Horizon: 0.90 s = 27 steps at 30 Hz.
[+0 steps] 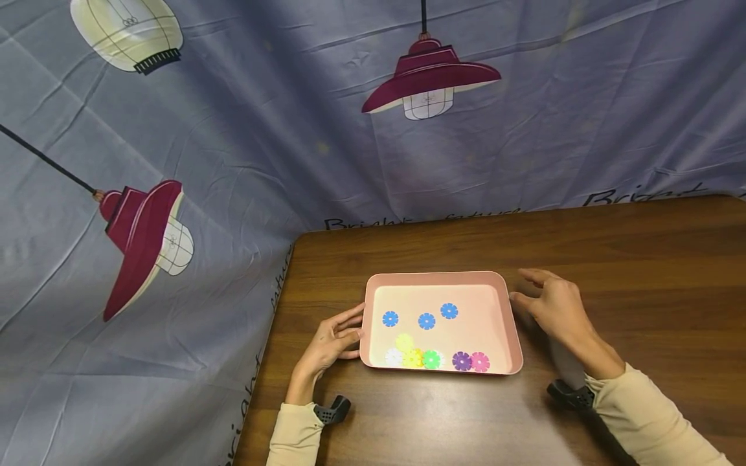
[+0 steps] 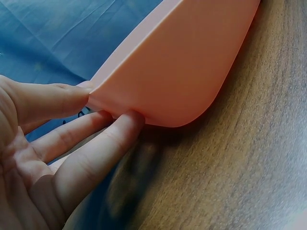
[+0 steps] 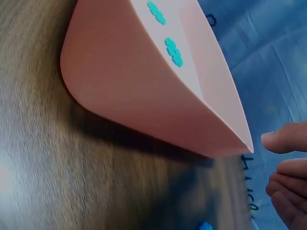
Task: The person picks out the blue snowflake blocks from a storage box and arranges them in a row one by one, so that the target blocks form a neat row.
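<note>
- Left grip [image 1: 329, 343]: pinching the tray [image 1: 431, 279] by its left edge.
- Between both grips: the tray, above the bench [image 1: 419, 421], holding three blue discs [image 1: 427, 321], with mixed-colour discs [image 1: 413, 358] along its near wall.
- Right grip [image 1: 556, 307]: spread, just beside the tray's right edge.

Pink tray [image 1: 431, 279] with rounded corners is sitting on the tabletop [image 1: 437, 421], three blue flower discs [image 1: 427, 321] are lying separately inside, and some white, yellow, green, purple and pink discs [image 1: 431, 360] are kinda hugging its near wall.
</note>
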Tool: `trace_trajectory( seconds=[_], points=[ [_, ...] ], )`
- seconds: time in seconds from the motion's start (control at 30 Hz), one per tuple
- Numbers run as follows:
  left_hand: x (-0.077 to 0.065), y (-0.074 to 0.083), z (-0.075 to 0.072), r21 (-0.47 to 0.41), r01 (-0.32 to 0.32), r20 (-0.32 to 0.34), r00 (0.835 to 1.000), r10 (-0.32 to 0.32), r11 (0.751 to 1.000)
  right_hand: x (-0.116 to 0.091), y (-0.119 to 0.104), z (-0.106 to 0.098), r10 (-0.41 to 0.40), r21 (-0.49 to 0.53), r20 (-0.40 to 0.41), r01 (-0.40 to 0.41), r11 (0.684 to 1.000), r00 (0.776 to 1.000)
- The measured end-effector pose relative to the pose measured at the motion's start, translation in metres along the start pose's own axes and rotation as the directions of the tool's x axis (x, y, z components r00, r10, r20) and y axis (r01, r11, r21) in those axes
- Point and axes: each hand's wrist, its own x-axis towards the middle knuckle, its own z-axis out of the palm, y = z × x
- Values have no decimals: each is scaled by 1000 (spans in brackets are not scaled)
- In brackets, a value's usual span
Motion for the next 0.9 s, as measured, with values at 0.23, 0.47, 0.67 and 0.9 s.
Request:
trace_trajectory(
  seconds=[0.23,0.47,0.67,0.9],
  points=[
    [0,-1,-1,-2,0,-1,1000,0,1000,3,-12,12,-16,15,38,16,1000,999],
    [0,-2,-2,-1,-4,4,1000,4,1000,5,-23,26,-30,18,69,28,999,997],
    [2,-2,-2,-8,-6,4,1000,6,1000,5,-28,37,-38,50,87,33,998,996],
    [1,-2,-1,-7,1,6,1000,-1,1000,6,-34,48,-53,51,129,47,998,990]
  ],
)
